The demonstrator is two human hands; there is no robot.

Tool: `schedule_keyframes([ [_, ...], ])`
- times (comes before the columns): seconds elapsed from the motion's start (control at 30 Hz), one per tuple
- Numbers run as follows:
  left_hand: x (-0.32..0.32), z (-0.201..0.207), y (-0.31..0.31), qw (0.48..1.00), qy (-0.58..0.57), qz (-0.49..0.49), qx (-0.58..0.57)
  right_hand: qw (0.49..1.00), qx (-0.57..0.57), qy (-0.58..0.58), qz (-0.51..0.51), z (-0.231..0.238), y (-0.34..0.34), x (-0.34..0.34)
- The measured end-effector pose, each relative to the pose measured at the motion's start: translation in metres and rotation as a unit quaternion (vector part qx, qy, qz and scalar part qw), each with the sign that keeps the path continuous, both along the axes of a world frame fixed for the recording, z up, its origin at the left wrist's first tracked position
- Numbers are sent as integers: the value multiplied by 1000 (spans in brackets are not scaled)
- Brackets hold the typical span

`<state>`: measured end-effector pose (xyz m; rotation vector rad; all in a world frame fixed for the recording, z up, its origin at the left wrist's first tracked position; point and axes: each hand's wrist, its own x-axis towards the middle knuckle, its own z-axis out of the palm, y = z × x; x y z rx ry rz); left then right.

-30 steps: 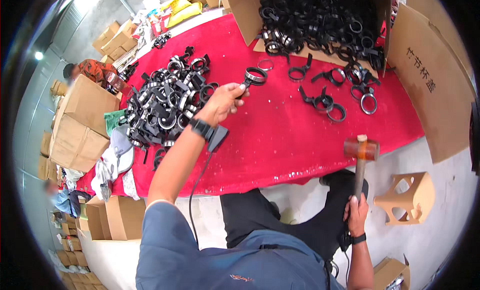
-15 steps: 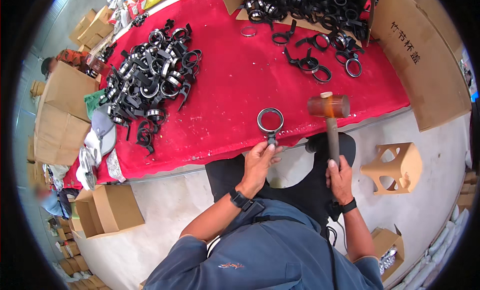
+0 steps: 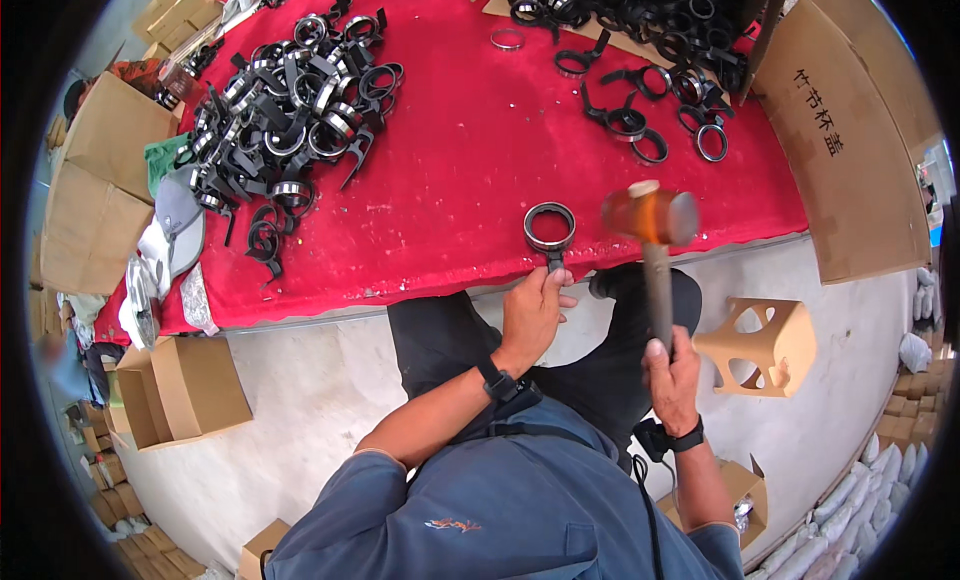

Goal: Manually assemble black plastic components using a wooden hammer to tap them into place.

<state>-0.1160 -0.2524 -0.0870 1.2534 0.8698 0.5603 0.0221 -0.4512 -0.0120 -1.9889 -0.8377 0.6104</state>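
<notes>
My left hand (image 3: pixel 533 315) pinches the short black tab of a ring-shaped cup lid part (image 3: pixel 549 227), a black ring with a silvery metal band. The ring lies near the front edge of the red-covered table, its opening showing the cloth. In my right hand (image 3: pixel 672 378) is the wooden handle of a mallet (image 3: pixel 652 218) with an amber-brown head, raised just right of the ring and apart from it. The mallet's head is smeared by motion. Several similar black parts (image 3: pixel 625 123) lie loose farther back on the right, beside a thin metal ring (image 3: pixel 507 40).
A large heap of black ring parts (image 3: pixel 290 110) covers the table's left side. An open cardboard box (image 3: pixel 835 130) full of them stands at the back right. On the floor are a cut-out cardboard piece (image 3: pixel 762 347) and an open carton (image 3: pixel 185 392). A cap (image 3: pixel 183 215) lies at the left.
The whole view has shifted slightly. The mallet, still raised in my right hand, has swung a little and its head is now blurred. My left hand keeps its pinch on the ring's tab.
</notes>
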Motion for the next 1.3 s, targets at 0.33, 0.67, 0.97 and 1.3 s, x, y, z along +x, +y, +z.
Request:
schedule_keyframes([
  [0.33,-10,-14,-4,997,-68,-9,-30,997,78,25,7,16,-3,-5],
  [0.67,5,-44,-12,992,15,5,124,1000,19,19,-2,-15,-17,-8],
  [0.97,4,-29,-11,979,75,19,187,994,-18,-106,-8,-14,-17,4],
  [1.3,2,-35,-9,974,99,-4,204,995,12,-103,15,-3,-17,-4],
])
